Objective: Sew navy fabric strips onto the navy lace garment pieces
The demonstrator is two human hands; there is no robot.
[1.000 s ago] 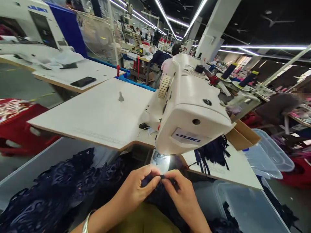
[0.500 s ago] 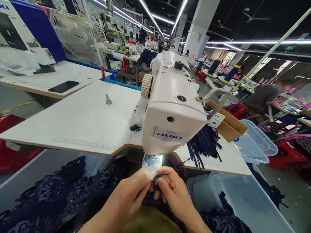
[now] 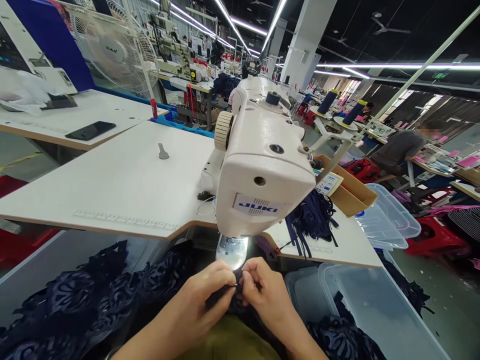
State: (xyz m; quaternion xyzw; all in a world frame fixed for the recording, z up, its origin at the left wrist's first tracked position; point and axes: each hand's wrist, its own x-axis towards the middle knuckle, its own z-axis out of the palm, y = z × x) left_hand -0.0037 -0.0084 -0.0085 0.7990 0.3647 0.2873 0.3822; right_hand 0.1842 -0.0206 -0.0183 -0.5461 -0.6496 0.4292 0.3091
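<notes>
Just in front of the lit needle area of a white sewing machine (image 3: 262,175), my two hands meet over dark navy fabric (image 3: 239,276). My left hand (image 3: 210,290) is closed, thumb and forefinger pinching the edge of this fabric. My right hand (image 3: 264,287) pinches it too, close beside the left fingertips, its fingers curled. Most of the held piece is hidden by the fingers and merges with dark cloth below. The machine's rounded metal bed end (image 3: 231,251) shines right above my fingertips.
Navy lace pieces (image 3: 71,295) fill a bin at left. A bundle of navy strips (image 3: 313,217) lies on the white table (image 3: 123,185) at right, near a cardboard box (image 3: 354,192). Clear plastic bins (image 3: 375,300) stand below. A phone (image 3: 91,131) rests at left; a person (image 3: 397,150) works far right.
The camera view has turned rightward, so the machine appears further left. My hands have kept pinching the navy fabric; the right fingers rolled over it, then drew back to a pinch beside the left.
</notes>
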